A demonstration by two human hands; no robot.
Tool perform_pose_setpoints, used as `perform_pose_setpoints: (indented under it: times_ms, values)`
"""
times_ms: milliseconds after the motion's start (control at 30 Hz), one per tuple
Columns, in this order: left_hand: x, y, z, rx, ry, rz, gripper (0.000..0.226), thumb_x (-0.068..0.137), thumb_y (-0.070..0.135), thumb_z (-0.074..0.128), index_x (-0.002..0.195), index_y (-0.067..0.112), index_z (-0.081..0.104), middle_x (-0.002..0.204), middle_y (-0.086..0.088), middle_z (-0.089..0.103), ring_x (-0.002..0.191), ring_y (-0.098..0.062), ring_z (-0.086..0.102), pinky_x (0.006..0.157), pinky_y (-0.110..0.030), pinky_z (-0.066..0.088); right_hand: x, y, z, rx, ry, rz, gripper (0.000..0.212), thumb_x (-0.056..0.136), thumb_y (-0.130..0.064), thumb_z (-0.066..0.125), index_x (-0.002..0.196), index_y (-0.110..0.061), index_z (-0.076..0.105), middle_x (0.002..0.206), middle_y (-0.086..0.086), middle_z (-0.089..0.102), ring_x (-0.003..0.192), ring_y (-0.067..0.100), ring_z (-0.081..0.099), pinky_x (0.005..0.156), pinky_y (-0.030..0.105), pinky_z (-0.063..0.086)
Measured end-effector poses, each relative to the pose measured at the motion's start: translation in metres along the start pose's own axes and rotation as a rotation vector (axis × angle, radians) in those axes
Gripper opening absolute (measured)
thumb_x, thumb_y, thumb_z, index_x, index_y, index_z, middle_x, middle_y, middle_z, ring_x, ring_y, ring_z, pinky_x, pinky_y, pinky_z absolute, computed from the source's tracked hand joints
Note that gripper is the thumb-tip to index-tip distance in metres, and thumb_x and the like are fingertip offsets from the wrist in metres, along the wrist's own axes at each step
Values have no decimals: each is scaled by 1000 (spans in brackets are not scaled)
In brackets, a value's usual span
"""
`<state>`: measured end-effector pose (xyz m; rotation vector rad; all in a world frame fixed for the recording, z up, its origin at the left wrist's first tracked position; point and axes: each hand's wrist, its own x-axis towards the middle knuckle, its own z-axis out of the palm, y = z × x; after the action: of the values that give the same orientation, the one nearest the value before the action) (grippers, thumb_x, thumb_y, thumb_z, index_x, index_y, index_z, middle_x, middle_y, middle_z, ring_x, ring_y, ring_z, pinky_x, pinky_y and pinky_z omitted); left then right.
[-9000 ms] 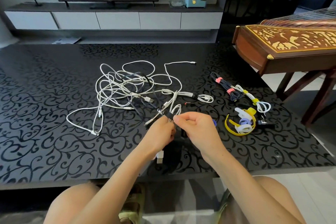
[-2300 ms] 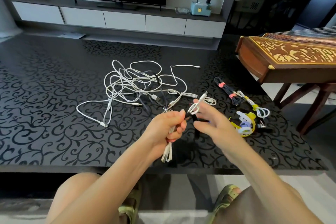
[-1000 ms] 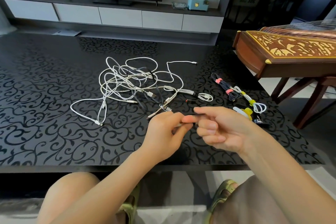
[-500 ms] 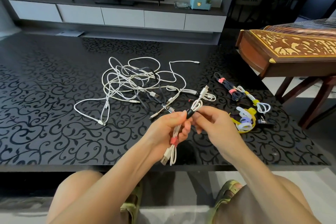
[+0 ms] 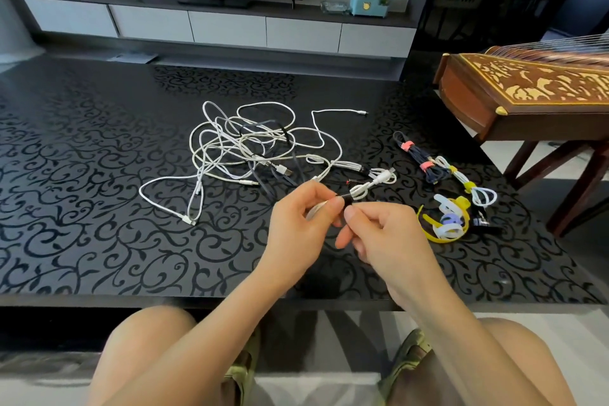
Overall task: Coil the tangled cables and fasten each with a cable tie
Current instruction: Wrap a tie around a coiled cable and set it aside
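Note:
A folded white cable (image 5: 361,190) sticks out to the right from between my hands, above the black patterned table (image 5: 99,208). My left hand (image 5: 303,224) grips the bundle; most of it is hidden in the fist. My right hand (image 5: 379,234) pinches a black tie (image 5: 344,197) at the bundle's near end. A tangle of white and dark cables (image 5: 247,152) lies behind my hands. At the right lie a dark coiled cable with pink ties (image 5: 418,158) and a white coiled cable with yellow ties (image 5: 468,183).
Loose cable ties (image 5: 445,222) in yellow, white and purple sit right of my hands, beside a small black item (image 5: 482,224). A wooden stringed instrument on a stand (image 5: 527,92) is off the table's right side. A TV cabinet (image 5: 230,26) stands behind.
The white bundle, hanging below my left hand half a second ago, is now drawn into the fist. My right fingers have closed on the black tie at its end.

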<state>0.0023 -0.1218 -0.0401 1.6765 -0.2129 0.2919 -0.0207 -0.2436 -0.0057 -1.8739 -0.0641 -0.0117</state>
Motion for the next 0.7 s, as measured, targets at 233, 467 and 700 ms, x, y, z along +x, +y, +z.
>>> perform_pose_setpoints:
  times_ms: [233, 467, 700]
  values:
    - [2, -6, -2, 180, 15, 135, 14, 87, 23, 60, 78, 12, 64, 66, 4, 61, 65, -10, 56, 61, -26, 44, -1, -5, -8, 569, -156, 207, 34, 83, 15, 39, 86, 3, 70, 68, 14, 64, 51, 11, 41, 44, 19, 31]
    - [-4, -3, -4, 94, 11, 79, 12, 90, 15, 62, 78, 16, 64, 62, 7, 62, 56, -8, 58, 48, -32, 46, 0, 6, 4, 360, 2, 48, 34, 93, -9, 55, 62, -9, 71, 58, 6, 60, 45, 7, 37, 43, 15, 30]
    - [-5, -11, -4, 291, 2, 343, 14, 88, 13, 57, 83, 9, 69, 66, 1, 62, 61, -16, 56, 56, -38, 47, 4, 14, 21, 202, 226, -26, 35, 91, -25, 59, 67, 0, 63, 45, -8, 44, 42, 3, 37, 44, 13, 31]
